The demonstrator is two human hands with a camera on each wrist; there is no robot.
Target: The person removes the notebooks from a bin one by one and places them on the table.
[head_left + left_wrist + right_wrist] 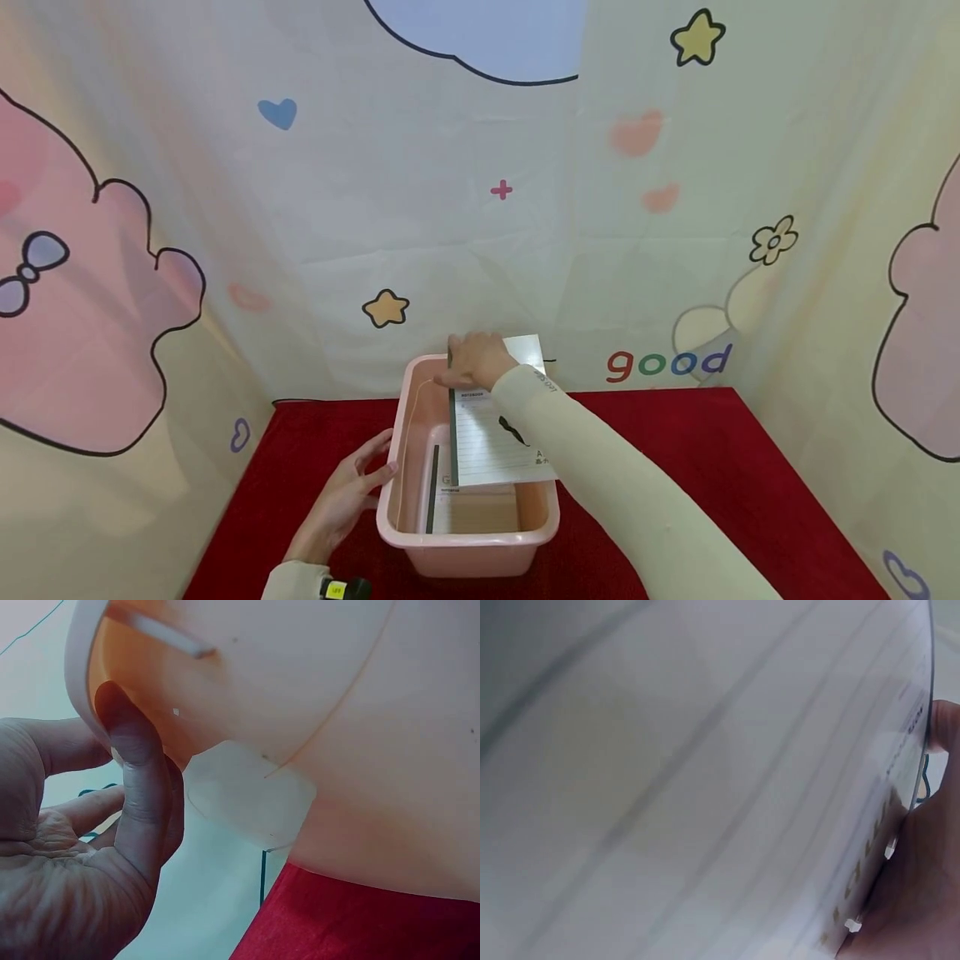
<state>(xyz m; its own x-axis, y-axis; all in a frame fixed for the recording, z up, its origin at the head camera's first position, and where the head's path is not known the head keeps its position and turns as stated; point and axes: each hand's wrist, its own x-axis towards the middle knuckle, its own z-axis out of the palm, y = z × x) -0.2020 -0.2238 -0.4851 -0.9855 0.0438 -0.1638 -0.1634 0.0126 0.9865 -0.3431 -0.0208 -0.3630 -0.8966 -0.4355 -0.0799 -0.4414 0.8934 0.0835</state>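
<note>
A pink plastic basin [468, 542] stands in front of me. My left hand [341, 500] grips its left rim; the left wrist view has the fingers [142, 780] curled at the rim, against the outer wall [360, 750]. With my right hand [476, 360] I hold a white notebook [480, 450] by its far edge, over the basin. Its lined cover carries dark print and a dark green spine strip, and in the right wrist view the cover [727, 765] fills most of the picture. Beneath it, inside the basin, lies a second similar notebook [476, 515], partly covered by the held one.
A red cloth [660, 467] covers the table under the basin. Behind it hangs a pale printed curtain [465, 242] close to the basin's far end, with more curtain on both sides. A dark strap with a yellow label [336, 590] is on my left wrist.
</note>
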